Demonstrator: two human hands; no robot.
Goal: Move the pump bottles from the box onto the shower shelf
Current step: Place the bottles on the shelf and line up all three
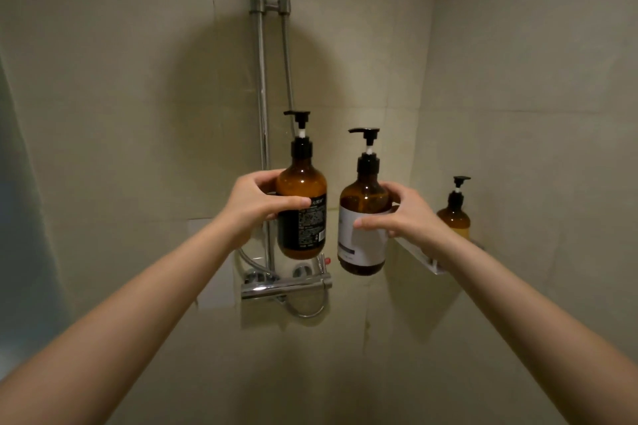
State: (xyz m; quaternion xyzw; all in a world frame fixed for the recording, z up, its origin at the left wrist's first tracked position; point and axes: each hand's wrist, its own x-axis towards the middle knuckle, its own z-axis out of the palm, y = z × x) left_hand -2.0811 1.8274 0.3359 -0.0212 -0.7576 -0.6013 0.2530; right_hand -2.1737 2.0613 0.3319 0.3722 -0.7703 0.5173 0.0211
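I hold two amber pump bottles upright in the air in front of the shower wall. My left hand point(257, 205) grips the black-labelled bottle point(303, 214) around its shoulder. My right hand point(402, 214) grips the white-labelled bottle point(362, 245), which hangs slightly lower. A third amber pump bottle point(455, 214) stands on the white shower shelf point(431, 264) fixed in the right corner; my right wrist hides part of the shelf. The box is out of view.
A chrome shower mixer point(286, 285) with a hose loop sits on the wall just below the left bottle. A riser pipe point(262, 86) and hose run up behind it. Tiled walls meet in the corner at the right.
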